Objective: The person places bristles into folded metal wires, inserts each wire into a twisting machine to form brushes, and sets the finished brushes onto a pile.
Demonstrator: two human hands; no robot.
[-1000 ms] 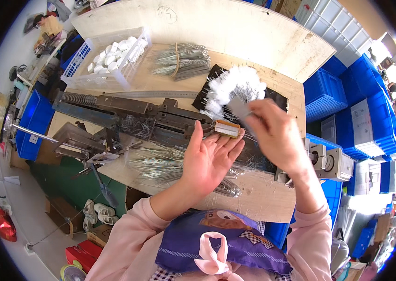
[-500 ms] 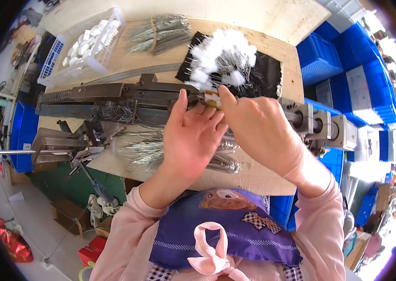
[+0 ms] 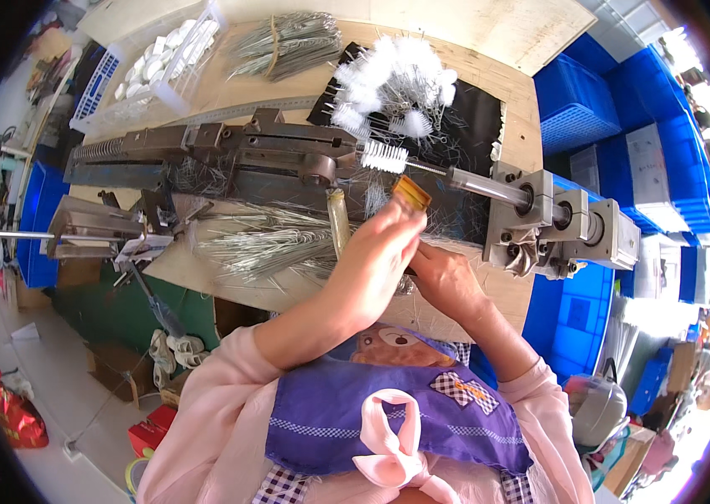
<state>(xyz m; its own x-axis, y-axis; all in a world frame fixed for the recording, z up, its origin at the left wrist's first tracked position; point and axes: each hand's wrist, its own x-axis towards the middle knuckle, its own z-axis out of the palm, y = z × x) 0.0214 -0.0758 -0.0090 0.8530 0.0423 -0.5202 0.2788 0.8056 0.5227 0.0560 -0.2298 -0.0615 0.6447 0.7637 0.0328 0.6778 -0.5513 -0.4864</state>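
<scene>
Head view shows my left hand (image 3: pixel 376 269) raised over the table (image 3: pixel 506 84), its fingers (image 3: pixel 401 220) pinched closed on a small amber piece (image 3: pixel 411 192) held just in front of the dark metal machine (image 3: pixel 237 155). My right hand (image 3: pixel 447 281) lies lower, just beside the left wrist, resting on the table edge; I cannot tell whether its fingers grip anything. A white bristle brush (image 3: pixel 384 156) sits on the machine's shaft, just above the amber piece. Left of my hands lies a pile of thin wire stems (image 3: pixel 258 244). Finished white brushes (image 3: pixel 397 84) are heaped on a black sheet (image 3: pixel 477 113) beyond the machine.
</scene>
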